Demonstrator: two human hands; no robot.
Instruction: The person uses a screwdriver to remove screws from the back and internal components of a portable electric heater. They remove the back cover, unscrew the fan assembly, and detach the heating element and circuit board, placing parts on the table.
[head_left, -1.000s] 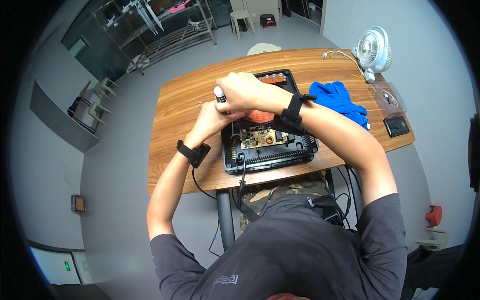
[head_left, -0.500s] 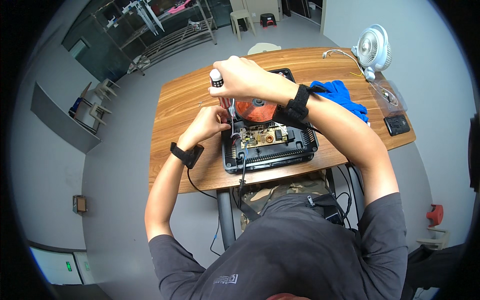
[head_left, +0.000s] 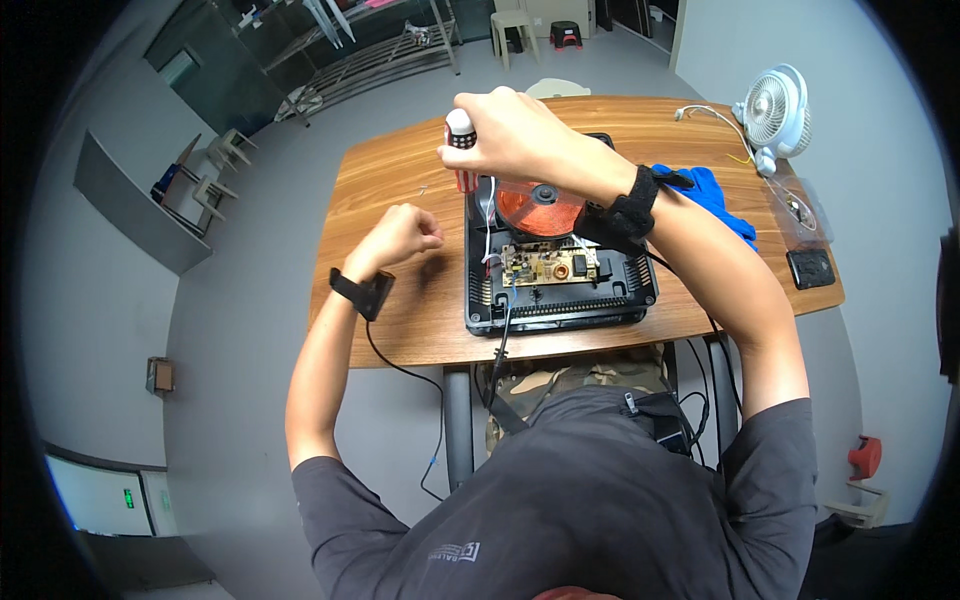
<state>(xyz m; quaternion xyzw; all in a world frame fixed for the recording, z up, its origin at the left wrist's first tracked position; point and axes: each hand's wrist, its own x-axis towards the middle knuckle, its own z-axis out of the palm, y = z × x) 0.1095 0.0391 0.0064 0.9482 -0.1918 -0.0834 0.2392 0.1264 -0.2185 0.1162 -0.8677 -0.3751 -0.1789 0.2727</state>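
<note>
My right hand (head_left: 512, 132) is wrapped round a screwdriver (head_left: 461, 128) with a white-capped, black-dotted and red-striped handle. It is held upright over the far left part of an opened induction cooker (head_left: 570, 318); its tip is hidden. Inside the black casing sit a round copper-coloured coil (head_left: 540, 212) and a tan circuit board (head_left: 545, 266), with white and blue wires. To the left of the casing, my left hand (head_left: 398, 238) hovers above the table, fingers curled together. Whatever they may pinch is too small to see. A few tiny screw-like pieces (head_left: 423, 190) lie beyond that hand.
The wooden table (head_left: 390, 330) holds a blue cloth (head_left: 708, 200), a small white fan (head_left: 775, 115), a clear plastic bag (head_left: 797, 210) and a black phone-like object (head_left: 811, 268) on the right. A black cable (head_left: 503, 340) runs off the cooker's near edge. Cables hang from both wrist straps.
My left hand has left the casing's left edge and moved left over the table. My right hand still grips the screwdriver above the casing. The whole view has shifted slightly.
</note>
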